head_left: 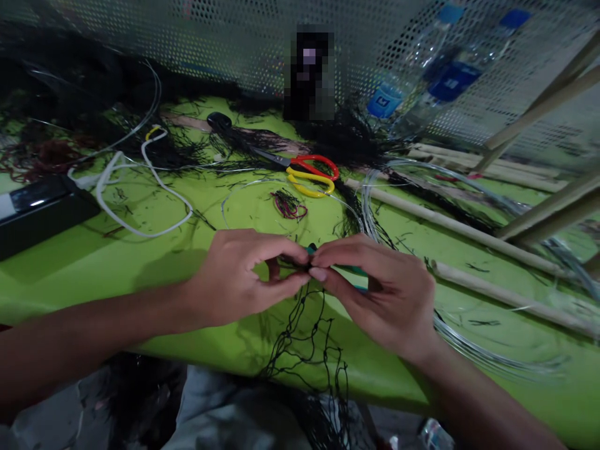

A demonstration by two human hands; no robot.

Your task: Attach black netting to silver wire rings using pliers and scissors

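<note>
Both hands meet over the near part of a green table point(178, 269). My left hand point(244, 269), closed in a pinch, grips the top of a black knotted net point(304, 337). From the other side, my right hand point(384, 287) pinches the same spot with thumb and forefinger. The net hangs down from the fingertips over the table edge toward my lap. Partly hidden behind my right hand is a teal-handled tool point(352, 270). Just beyond the hands lies a small bundle of dark red and black cord point(288, 205).
Scissors point(312, 175) with red and yellow handles lie farther back. At left are a black box point(47, 209) and a white cable point(140, 230). Coiled wire point(368, 206), wooden sticks point(450, 225) and water bottles point(389, 94) stand or lie at right. Black netting point(70, 69) heaps up at the back left.
</note>
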